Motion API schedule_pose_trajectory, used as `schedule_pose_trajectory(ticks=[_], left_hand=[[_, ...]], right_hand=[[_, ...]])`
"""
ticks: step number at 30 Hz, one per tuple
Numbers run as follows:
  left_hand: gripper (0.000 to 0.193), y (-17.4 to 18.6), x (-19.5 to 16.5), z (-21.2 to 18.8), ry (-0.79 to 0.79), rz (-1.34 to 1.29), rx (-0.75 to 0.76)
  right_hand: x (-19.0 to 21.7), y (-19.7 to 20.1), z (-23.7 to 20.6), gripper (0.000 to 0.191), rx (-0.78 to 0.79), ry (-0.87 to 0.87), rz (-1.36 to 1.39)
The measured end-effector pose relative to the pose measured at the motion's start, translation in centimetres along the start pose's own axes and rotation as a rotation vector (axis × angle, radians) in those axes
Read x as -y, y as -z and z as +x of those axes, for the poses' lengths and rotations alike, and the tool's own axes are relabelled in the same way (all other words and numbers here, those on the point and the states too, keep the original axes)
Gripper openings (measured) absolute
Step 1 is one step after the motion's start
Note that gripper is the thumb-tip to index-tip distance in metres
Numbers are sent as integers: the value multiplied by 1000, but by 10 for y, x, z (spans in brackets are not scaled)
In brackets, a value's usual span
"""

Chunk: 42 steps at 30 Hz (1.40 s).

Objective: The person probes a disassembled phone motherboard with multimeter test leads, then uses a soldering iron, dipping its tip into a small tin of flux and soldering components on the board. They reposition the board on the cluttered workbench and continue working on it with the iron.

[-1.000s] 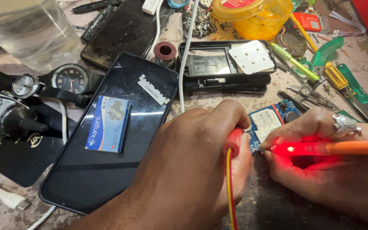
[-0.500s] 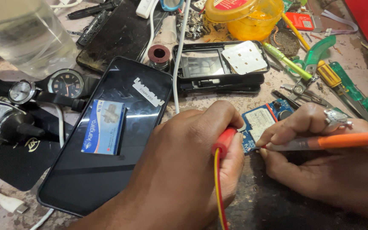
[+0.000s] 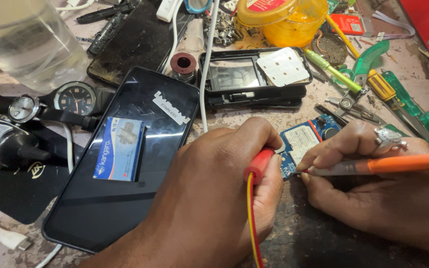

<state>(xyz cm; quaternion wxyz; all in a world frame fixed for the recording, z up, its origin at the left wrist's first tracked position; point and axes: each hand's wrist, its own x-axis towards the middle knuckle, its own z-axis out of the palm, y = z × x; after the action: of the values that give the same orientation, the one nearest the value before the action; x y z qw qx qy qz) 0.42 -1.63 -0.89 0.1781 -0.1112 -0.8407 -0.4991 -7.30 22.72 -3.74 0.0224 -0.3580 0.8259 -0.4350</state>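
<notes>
My left hand (image 3: 214, 198) grips a red-handled probe (image 3: 258, 166) with a red and yellow wire running toward me. Its tip is hidden under my fingers, against a small blue circuit board (image 3: 301, 141) on the bench. My right hand (image 3: 373, 193), with a ring on it, holds an orange-handled tool (image 3: 398, 164) whose clear tip touches the board's near edge. A black phone (image 3: 125, 164) lies face up left of my left hand, with a small blue box (image 3: 120, 149) and a razor blade (image 3: 171, 107) resting on its screen.
An open phone frame (image 3: 254, 79) with a white pad lies behind the board. Green and yellow screwdrivers (image 3: 403, 99), tweezers and a yellow tub (image 3: 284, 20) sit at the back right. Two wristwatches (image 3: 50, 104), a clear container (image 3: 21, 39) and a white cable (image 3: 207, 64) lie to the left.
The red glow inside the orange tool's tip, lit one second ago, is out. Both hands stay on the board, barely shifted.
</notes>
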Motion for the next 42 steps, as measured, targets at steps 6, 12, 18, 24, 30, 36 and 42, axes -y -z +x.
schedule_pose_trajectory(ticks=[6,12,18,24,30,36,42], left_hand=[[16,0,-1,0,6,-6,5],[16,0,-2,1,36,-16,9],[16,0,-3,2,0,-13,-5],[16,0,-4,1,35,-23,12],[15,1,-9,1,-53,-12,-22],[12,1,-17,1,-53,-26,-17],[17,-1,-28,-2,-249,46,-53]], right_hand=[[1,2,1,33,1,-6,-23],[7,5,3,29,-20,46,-267],[10,6,7,25,-13,37,-86],[8,6,5,25,9,34,-43],[12,11,8,30,-4,13,54],[19,25,13,33,-106,143,60],[28,35,17,27,-252,56,149]])
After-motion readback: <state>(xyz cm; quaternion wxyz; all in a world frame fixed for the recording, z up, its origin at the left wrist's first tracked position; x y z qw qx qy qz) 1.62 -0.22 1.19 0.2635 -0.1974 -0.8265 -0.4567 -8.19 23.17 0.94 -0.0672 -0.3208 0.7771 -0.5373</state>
